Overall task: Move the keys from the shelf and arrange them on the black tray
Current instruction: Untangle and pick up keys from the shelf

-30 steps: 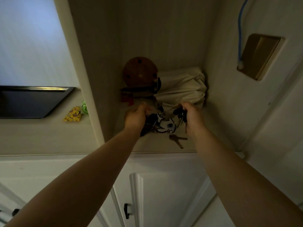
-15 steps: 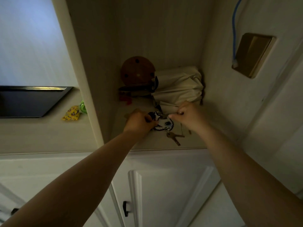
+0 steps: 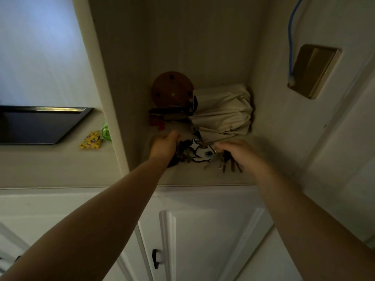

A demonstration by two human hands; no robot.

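Both my hands reach into a dim shelf niche [image 3: 203, 177]. My left hand [image 3: 163, 146] is closed around a dark bunch of keys [image 3: 182, 157] at the left. My right hand [image 3: 236, 152] grips another bunch of keys [image 3: 229, 164], whose blades hang below the fingers. Between the hands lies a black-and-white keychain fob [image 3: 199, 152] joined to the keys. The black tray [image 3: 38, 124] sits on the counter far to the left, outside the niche.
A round wooden disc [image 3: 172, 88] and a folded beige cloth bag [image 3: 223, 112] fill the back of the niche. A yellow keychain [image 3: 90, 139] with a green cord [image 3: 106, 131] lies on the counter beside the tray. White cabinet doors [image 3: 203, 240] are below.
My right hand has moved right and closed around a bunch of keys. The single brown key that lay loose on the shelf front is no longer lying there.
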